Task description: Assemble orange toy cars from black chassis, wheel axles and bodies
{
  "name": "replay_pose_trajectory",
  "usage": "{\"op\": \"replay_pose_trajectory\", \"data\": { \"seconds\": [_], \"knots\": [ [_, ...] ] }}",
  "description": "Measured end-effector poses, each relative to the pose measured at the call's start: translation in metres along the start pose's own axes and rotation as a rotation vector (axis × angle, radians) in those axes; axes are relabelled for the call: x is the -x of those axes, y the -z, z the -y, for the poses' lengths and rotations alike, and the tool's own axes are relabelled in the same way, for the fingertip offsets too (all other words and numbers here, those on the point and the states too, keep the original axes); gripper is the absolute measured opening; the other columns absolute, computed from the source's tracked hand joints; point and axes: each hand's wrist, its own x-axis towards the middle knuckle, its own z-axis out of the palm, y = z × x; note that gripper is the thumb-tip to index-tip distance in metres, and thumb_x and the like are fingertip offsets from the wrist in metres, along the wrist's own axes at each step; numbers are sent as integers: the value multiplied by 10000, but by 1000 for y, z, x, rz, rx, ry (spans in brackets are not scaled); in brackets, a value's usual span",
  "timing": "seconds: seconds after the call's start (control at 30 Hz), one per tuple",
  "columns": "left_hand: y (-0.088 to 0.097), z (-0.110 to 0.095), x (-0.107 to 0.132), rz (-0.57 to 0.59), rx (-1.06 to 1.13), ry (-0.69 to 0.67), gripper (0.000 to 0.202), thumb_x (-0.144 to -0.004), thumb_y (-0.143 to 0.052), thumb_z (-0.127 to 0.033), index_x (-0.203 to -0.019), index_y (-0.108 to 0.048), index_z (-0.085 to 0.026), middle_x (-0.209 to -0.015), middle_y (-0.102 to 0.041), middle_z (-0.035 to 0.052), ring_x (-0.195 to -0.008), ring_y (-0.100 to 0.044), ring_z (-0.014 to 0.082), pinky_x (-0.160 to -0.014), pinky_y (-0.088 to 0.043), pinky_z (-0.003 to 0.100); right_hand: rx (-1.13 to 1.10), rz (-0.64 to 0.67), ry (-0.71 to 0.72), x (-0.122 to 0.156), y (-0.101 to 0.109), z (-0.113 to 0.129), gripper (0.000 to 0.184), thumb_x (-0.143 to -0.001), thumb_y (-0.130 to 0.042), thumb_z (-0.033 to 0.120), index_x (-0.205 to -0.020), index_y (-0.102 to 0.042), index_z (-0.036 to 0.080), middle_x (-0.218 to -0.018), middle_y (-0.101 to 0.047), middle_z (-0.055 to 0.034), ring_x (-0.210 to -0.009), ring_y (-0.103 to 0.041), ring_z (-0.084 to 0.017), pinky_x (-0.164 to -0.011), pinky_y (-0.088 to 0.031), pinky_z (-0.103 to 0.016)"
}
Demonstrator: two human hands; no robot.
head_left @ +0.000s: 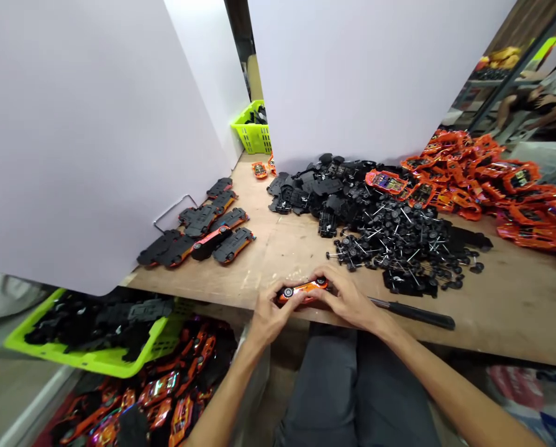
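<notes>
An orange toy car (304, 288) with black wheels is held on its side at the front edge of the wooden table. My left hand (273, 310) grips its left end, and my right hand (345, 298) grips the right end, thumbs along the near side. Beside my right wrist lies a tool with a black handle (422, 315); its metal end runs behind the wrist. Past my hands is a heap of wheel axles (399, 236), with black car bases (327, 186) behind it. Several assembled toy cars (233, 244) rest bottom up to the left.
Orange car shells (487, 180) are piled at the right. White panels (347, 81) border the table (268, 248). A green basket (86, 363) of black parts stands lower left, above a container of orange cars (166, 397). Another green basket (256, 136) is at the back.
</notes>
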Motion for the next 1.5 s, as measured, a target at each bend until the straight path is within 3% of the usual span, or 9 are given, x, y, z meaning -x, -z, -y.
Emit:
{"op": "replay_pose_trajectory", "data": {
  "seconds": [0.2, 0.33, 0.5, 0.63, 1.0, 1.13, 1.2, 1.33, 1.5],
  "knots": [
    [-11, 8, 3, -127, -112, -85, 230, -947, -697, -385, -1061, -763, -197, -1032, -812, 58, -944, -756, 225, -868, -559, 319, -128, 4, -122, -8, 1, 3, 125, -925, -748, 309, -971, -696, 205, -940, -711, -20, -879, -640, -197, -782, -479, -300],
    [1, -3, -1, 17, -215, -105, 239, -969, -650, -402, -1080, -719, -202, -1030, -800, 57, -913, -750, 212, -818, -566, 311, -37, -84, -131, -9, -4, 6, 39, -915, -730, 223, -943, -707, 207, -932, -714, -21, -893, -633, -200, -818, -463, -315],
    [-10, -21, -17, 104, -778, -166, 419, -807, -822, -450, -1094, -628, -216, -960, -779, 80, -865, -744, 273, -725, -531, 328, -59, -13, -81, -13, 0, 5, 77, -895, -740, 183, -958, -705, 211, -951, -722, -6, -902, -644, -185, -831, -474, -296],
    [-25, -13, -22, 29, -1009, -196, 242, -918, -694, -410, -1051, -611, -225, -908, -765, 95, -834, -735, 278, -670, -472, 308, -79, 22, -76, -14, 8, -8, 283, -784, -871, 237, -1014, -709, 214, -959, -721, 9, -880, -645, -179, -794, -493, -274],
    [-13, -23, -12, -271, -526, -344, 243, -764, -869, -405, -863, -701, -260, -777, -734, 54, -708, -651, 237, -677, -444, 321, -42, -310, 56, -6, 1, 22, 195, -817, -849, 207, -972, -732, 226, -922, -729, -13, -876, -674, -199, -820, -536, -323],
    [-25, -38, -3, -353, -180, -156, 355, -715, -905, -424, -896, -665, -236, -799, -736, 24, -706, -668, 214, -676, -503, 314, -161, -333, 36, 5, 4, 33, 580, -808, -878, 271, -1330, -626, 284, -1307, -683, -66, -1233, -642, -259, -1102, -506, -418],
    [-35, -39, 0, -358, 89, -63, 426, -719, -894, -474, -935, -618, -231, -858, -744, 24, -756, -698, 215, -714, -540, 321, -209, -342, -1, 10, -3, 30, 710, -800, -885, 292, -1423, -544, 306, -1430, -610, -80, -1341, -584, -280, -1163, -474, -451],
    [-45, -33, 0, -325, 535, 20, 526, -750, -843, -577, -1048, -574, -236, -957, -733, 36, -880, -722, 218, -853, -572, 357, -188, -346, -13, 13, -22, 25, 333, -917, -752, 264, -1223, -623, 286, -1187, -691, -57, -1125, -687, -258, -985, -590, -410],
    [-24, -29, 1, -163, 389, 41, 564, -778, -845, -498, -1216, -609, -233, -1052, -728, 52, -977, -709, 238, -898, -541, 345, 131, -155, 152, 6, -9, 27, 290, -962, -596, 108, -1218, -600, 247, -1115, -687, -92, -1016, -674, -267, -882, -588, -413]
  ]
}}
